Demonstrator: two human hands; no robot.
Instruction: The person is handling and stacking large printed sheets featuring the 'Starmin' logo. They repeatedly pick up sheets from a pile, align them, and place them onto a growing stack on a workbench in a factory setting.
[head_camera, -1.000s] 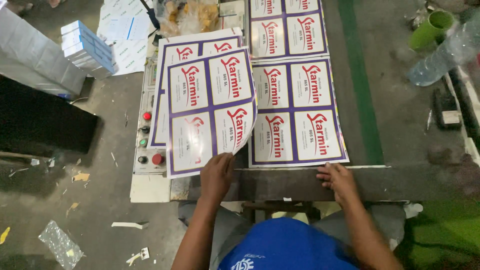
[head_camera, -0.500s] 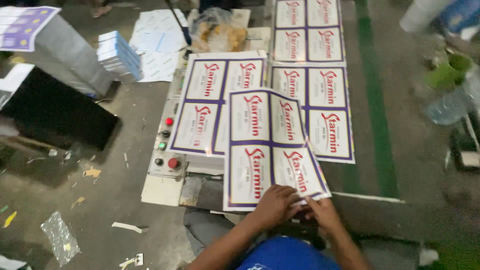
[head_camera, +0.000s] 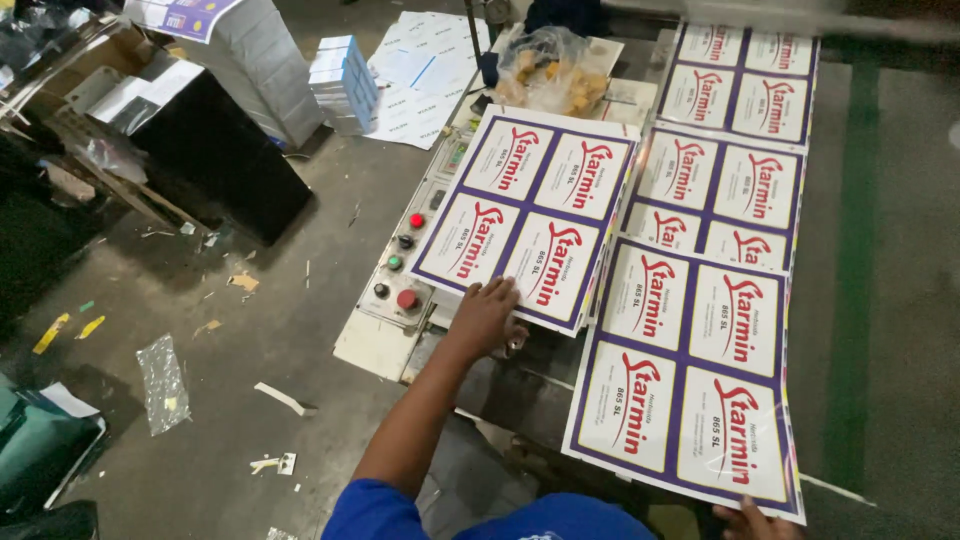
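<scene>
On the machine bed, left hand (head_camera: 488, 318) lies flat, steadying the sheet stack (head_camera: 527, 215); right hand (head_camera: 755, 520) pinches the near sheet (head_camera: 690, 380) by its edge, keeping it level.

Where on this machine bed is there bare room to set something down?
Little. Printed sheets cover the bed, the left hand on the stack beside the button panel. Bare: the grey strip right of the sheets and the dark ledge below the stack.

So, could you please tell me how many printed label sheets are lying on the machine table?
4: one stack under the left hand, one nearest sheet held by the right hand, two more beyond. Others may lie underneath.
</scene>
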